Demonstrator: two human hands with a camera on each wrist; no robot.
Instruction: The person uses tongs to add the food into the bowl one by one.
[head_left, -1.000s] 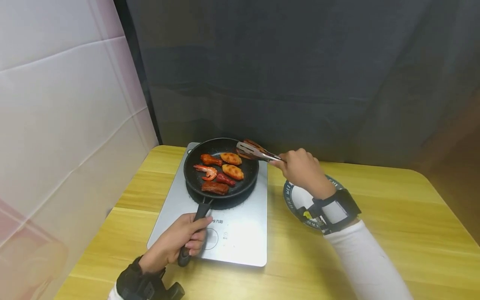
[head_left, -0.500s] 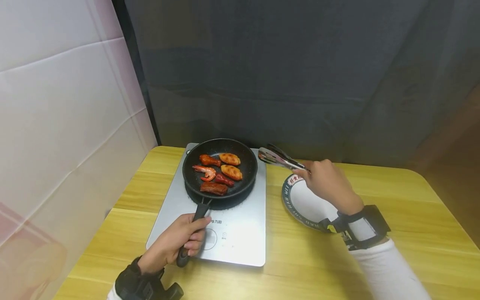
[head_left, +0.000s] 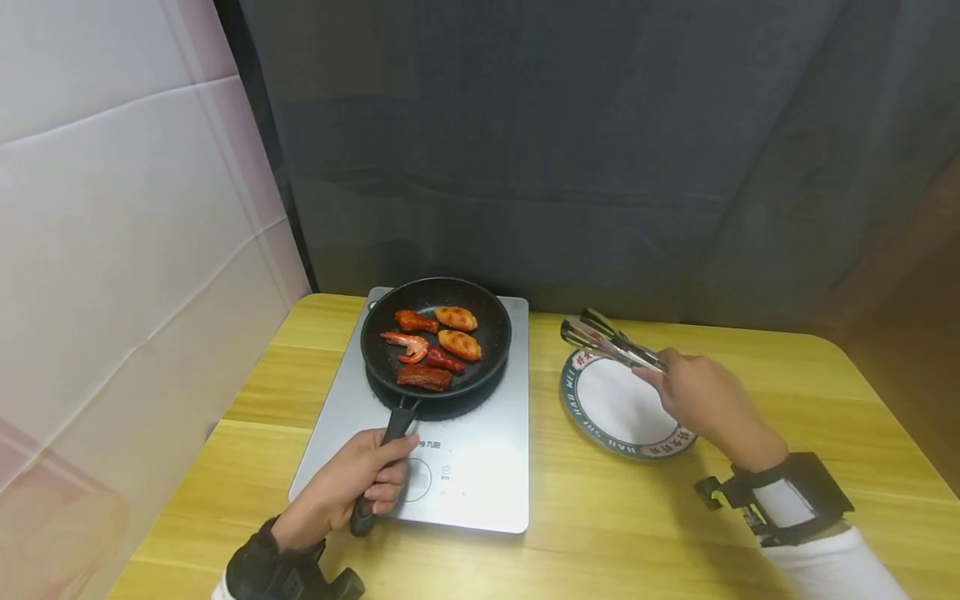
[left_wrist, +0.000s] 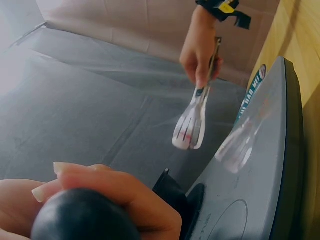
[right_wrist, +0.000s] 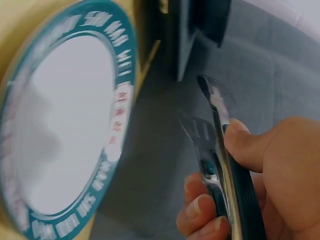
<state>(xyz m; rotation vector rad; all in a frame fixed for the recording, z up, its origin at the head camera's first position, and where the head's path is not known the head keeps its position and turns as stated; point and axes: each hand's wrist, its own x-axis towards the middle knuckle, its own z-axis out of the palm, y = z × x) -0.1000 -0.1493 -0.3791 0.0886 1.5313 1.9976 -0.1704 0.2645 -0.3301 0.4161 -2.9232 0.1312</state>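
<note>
My left hand (head_left: 365, 477) grips the black handle (head_left: 399, 423) of a frying pan (head_left: 375, 367) on a silver induction cooktop (head_left: 480, 475). Several pieces of food lie in the pan: a curled shrimp (head_left: 408, 344), two browned wing-like pieces (head_left: 459, 344), two drumsticks (head_left: 415, 322) and a dark rib-like slab (head_left: 424, 378). My right hand (head_left: 712, 402) holds metal tongs (head_left: 611, 340) above the far rim of a round plate (head_left: 630, 400). In the right wrist view the slotted heads of the tongs (right_wrist: 205, 132) stand apart, with nothing between them.
The white plate with its green lettered rim lies on the wooden table (head_left: 600, 533), right of the cooktop. A dark curtain (head_left: 510, 167) hangs behind the table, and a pale panel (head_left: 135, 233) stands along the left side.
My right hand has carried the tongs rightward, from the pan's right rim to over the plate, and more of the plate shows. The left hand keeps its grip on the pan handle.
</note>
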